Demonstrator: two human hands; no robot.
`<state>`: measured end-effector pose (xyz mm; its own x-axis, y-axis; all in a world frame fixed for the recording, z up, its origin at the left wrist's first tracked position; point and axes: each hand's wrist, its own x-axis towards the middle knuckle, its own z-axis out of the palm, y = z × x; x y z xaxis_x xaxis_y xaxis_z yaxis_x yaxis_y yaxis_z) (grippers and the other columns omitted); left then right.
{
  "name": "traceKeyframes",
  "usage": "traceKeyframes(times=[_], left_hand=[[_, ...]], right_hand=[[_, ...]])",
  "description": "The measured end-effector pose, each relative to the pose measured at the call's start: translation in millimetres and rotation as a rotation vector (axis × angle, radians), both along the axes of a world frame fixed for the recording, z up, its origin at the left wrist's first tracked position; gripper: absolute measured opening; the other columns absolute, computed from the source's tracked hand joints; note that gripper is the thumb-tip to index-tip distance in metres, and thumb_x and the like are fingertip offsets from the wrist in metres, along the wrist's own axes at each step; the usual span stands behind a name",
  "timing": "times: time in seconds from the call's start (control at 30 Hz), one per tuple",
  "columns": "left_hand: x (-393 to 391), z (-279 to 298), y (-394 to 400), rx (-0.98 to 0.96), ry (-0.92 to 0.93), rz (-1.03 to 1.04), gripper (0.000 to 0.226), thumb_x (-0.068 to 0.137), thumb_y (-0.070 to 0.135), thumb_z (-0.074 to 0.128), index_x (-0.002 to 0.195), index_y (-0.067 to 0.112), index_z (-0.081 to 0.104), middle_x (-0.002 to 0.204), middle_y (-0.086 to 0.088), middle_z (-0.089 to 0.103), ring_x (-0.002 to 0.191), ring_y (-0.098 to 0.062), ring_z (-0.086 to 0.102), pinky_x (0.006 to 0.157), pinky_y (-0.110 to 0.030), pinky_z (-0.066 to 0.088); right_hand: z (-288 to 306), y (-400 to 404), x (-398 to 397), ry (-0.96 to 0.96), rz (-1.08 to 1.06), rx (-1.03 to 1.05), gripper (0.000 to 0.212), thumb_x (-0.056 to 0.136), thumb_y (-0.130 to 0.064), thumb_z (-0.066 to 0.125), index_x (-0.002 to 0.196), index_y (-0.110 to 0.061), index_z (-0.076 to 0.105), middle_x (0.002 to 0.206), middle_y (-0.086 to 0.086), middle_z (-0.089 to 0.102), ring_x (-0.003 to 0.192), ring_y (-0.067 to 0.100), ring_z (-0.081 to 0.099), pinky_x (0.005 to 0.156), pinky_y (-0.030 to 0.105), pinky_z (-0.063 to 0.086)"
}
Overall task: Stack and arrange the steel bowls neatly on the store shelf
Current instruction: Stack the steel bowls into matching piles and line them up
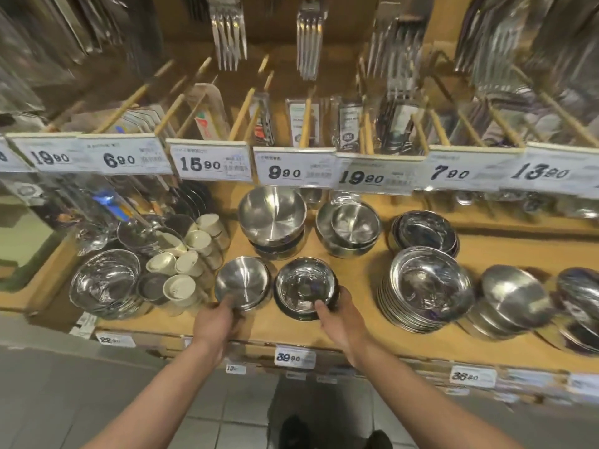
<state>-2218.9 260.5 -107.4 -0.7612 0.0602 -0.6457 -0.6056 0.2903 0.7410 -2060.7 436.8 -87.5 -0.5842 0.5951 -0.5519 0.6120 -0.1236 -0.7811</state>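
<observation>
**Two hands, two front bowls**

The left thumb (228, 301) lies over the near rim of the left bowl (242, 281), pinching that rim against fingers hidden underneath; how those fingers sit I cannot tell. The right thumb (322, 308) hooks into the near rim of the right bowl (304, 285), with the other fingers wrapped round its far right side. So the left hand (215, 322) and right hand (340, 314) each grip one bowl.

Both bowls sit side by side at the front of the wooden shelf (356, 338), close but apparently not touching. The right one seems to rest on a darker bowl or two beneath. Behind them stand two taller stacks (272, 218), (348, 228), and further right a stack of shallow plates (424, 286).

These bowls look thin, stiff and light, with a polished, slippery skin. The rim is likely the surest hold, thumb inside and fingers outside. Nested steel probably slides and clatters, so a stack is best lifted from its bottom bowl and set down level.
</observation>
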Motion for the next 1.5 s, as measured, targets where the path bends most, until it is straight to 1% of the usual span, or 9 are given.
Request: traceKeyframes(times=[0.17, 0.3, 0.37, 0.5, 0.63, 0.83, 1.23, 1.37, 1.5], left_hand=[[66.1, 13.7, 17.2, -0.067, 0.014, -0.046, 0.055, 0.088, 0.051, 0.052, 0.106, 0.002, 0.068, 0.098, -0.022, 0.074, 0.097, -0.041, 0.070, 0.096, -0.058, 0.054], [142.7, 19.1, 61.3, 0.013, -0.065, -0.239, 0.038, 0.091, 0.033, 0.051, 0.114, 0.007, 0.067, 0.107, -0.020, 0.073, 0.101, -0.041, 0.068, 0.099, -0.057, 0.052], [166.1, 24.4, 95.2, 0.081, -0.029, -0.349, 0.030, 0.099, 0.024, 0.051, 0.119, 0.008, 0.066, 0.112, -0.015, 0.071, 0.096, -0.034, 0.070, 0.095, -0.051, 0.055], [182.6, 47.8, 157.3, 0.157, 0.067, -0.521, 0.031, 0.106, 0.036, 0.045, 0.128, 0.023, 0.064, 0.125, -0.004, 0.069, 0.113, -0.026, 0.066, 0.104, -0.052, 0.051], [185.3, 52.4, 193.8, 0.253, 0.016, -0.479, 0.036, 0.108, 0.022, 0.038, 0.126, -0.001, 0.059, 0.128, -0.028, 0.064, 0.117, -0.037, 0.061, 0.108, -0.051, 0.045], [184.9, 49.3, 196.7, 0.359, -0.103, -0.369, 0.040, 0.110, 0.025, 0.030, 0.124, 0.003, 0.061, 0.122, -0.016, 0.069, 0.101, -0.020, 0.069, 0.072, -0.021, 0.061], [161.5, 46.3, 162.4, 0.266, -0.068, -0.354, 0.034, 0.106, 0.032, 0.040, 0.125, 0.020, 0.065, 0.119, -0.001, 0.075, 0.119, -0.020, 0.065, 0.104, -0.044, 0.052], [155.8, 43.7, 157.0, 0.254, -0.041, -0.386, 0.033, 0.103, 0.039, 0.041, 0.115, 0.026, 0.070, 0.112, 0.002, 0.077, 0.114, -0.017, 0.067, 0.097, -0.035, 0.052], [170.9, 33.9, 146.5, 0.140, 0.091, -0.421, 0.036, 0.100, 0.039, 0.041, 0.112, 0.022, 0.071, 0.118, -0.007, 0.073, 0.114, -0.027, 0.066, 0.103, -0.053, 0.051]], right_hand=[[-6.1, 12.2, 54.9, 0.067, -0.007, -0.195, 0.071, 0.094, -0.045, 0.063, 0.152, -0.024, 0.028, 0.135, -0.008, 0.051, 0.120, 0.015, 0.056, 0.100, 0.037, 0.053], [-9.1, 45.6, 136.7, 0.067, -0.211, -0.134, 0.034, 0.093, -0.045, 0.064, 0.113, -0.019, 0.057, 0.119, 0.004, 0.065, 0.098, 0.018, 0.069, 0.062, 0.021, 0.058], [-4.6, 70.3, 167.0, 0.038, -0.290, -0.090, 0.030, 0.098, -0.038, 0.059, 0.120, -0.017, 0.056, 0.118, 0.007, 0.066, 0.098, 0.022, 0.069, 0.058, 0.021, 0.056], [4.4, 105.6, 193.5, -0.054, -0.184, 0.130, 0.040, 0.100, -0.034, 0.051, 0.140, -0.026, 0.046, 0.116, -0.003, 0.066, 0.097, 0.021, 0.063, 0.083, 0.032, 0.047], [8.3, 117.9, 187.5, 0.024, -0.062, 0.113, 0.050, 0.099, -0.024, 0.052, 0.147, -0.031, 0.040, 0.128, -0.007, 0.063, 0.114, 0.019, 0.061, 0.095, 0.035, 0.047], [10.1, 111.9, 173.4, 0.127, -0.042, 0.080, 0.068, 0.097, -0.011, 0.054, 0.154, -0.036, 0.026, 0.121, 0.001, 0.069, 0.106, 0.020, 0.067, 0.100, 0.042, 0.052], [11.9, 83.6, 138.4, 0.153, 0.025, 0.083, 0.066, 0.098, -0.010, 0.055, 0.152, -0.036, 0.027, 0.139, -0.011, 0.057, 0.129, 0.011, 0.053, 0.107, 0.043, 0.048], [8.7, 80.7, 133.1, 0.143, 0.056, 0.037, 0.067, 0.098, -0.014, 0.055, 0.152, -0.039, 0.024, 0.135, -0.015, 0.056, 0.130, 0.009, 0.050, 0.110, 0.034, 0.043], [3.6, 83.3, 159.9, 0.124, -0.038, -0.031, 0.057, 0.100, -0.023, 0.058, 0.152, -0.026, 0.035, 0.129, -0.011, 0.058, 0.124, 0.015, 0.057, 0.108, 0.038, 0.046]])
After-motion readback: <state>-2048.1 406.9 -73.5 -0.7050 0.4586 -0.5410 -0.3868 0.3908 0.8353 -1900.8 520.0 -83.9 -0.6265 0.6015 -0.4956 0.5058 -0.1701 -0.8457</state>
